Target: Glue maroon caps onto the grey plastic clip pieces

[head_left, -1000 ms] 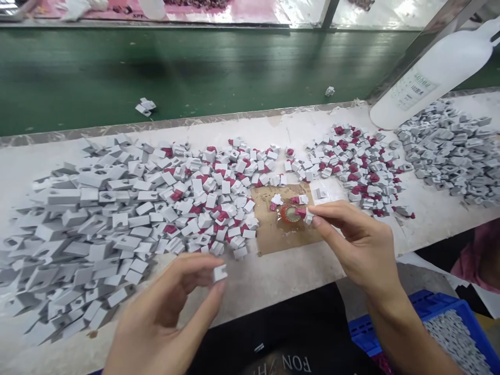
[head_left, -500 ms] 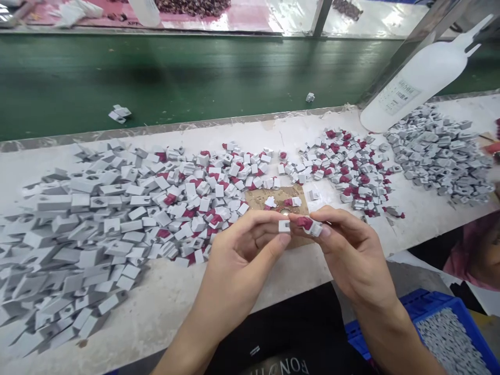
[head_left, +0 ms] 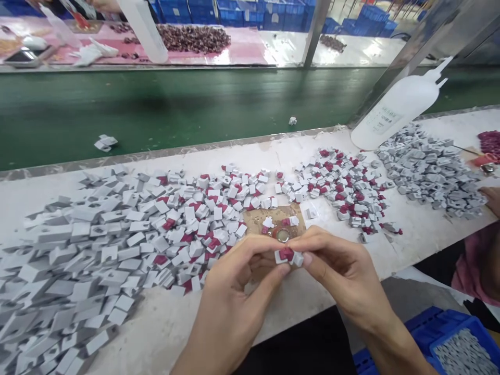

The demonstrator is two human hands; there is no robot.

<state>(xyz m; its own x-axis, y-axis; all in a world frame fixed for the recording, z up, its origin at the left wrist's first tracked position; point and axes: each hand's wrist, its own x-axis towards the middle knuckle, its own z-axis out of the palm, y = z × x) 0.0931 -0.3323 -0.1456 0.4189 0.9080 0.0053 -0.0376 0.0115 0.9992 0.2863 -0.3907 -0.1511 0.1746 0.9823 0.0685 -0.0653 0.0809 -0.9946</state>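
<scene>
Between thumb and fingertips, my left hand (head_left: 244, 284) pinches a small grey block (head_left: 279, 257). My right hand (head_left: 341, 276) holds a grey piece with a dark red part (head_left: 287, 253) on it, and the red part touches the block. Just beyond my fingertips, a brown board (head_left: 255, 221) bears a small round dish (head_left: 283, 235) and a few grey and red pieces. A large pile of grey blocks (head_left: 82, 229) spreads to the left, with red-and-grey pieces mixed in at its right side. Another mixed pile (head_left: 344, 187) lies beyond my right hand.
A white squeeze bottle (head_left: 394, 112) leans at the back right beside a heap of small grey parts (head_left: 429, 166). Behind the table runs a green belt (head_left: 214, 104). A blue crate (head_left: 482, 333) stands low at the right, near another person's hand (head_left: 491, 200).
My hands have come together, so the red part now meets the block in my left hand. The view has tilted up, showing more of the far side.
</scene>
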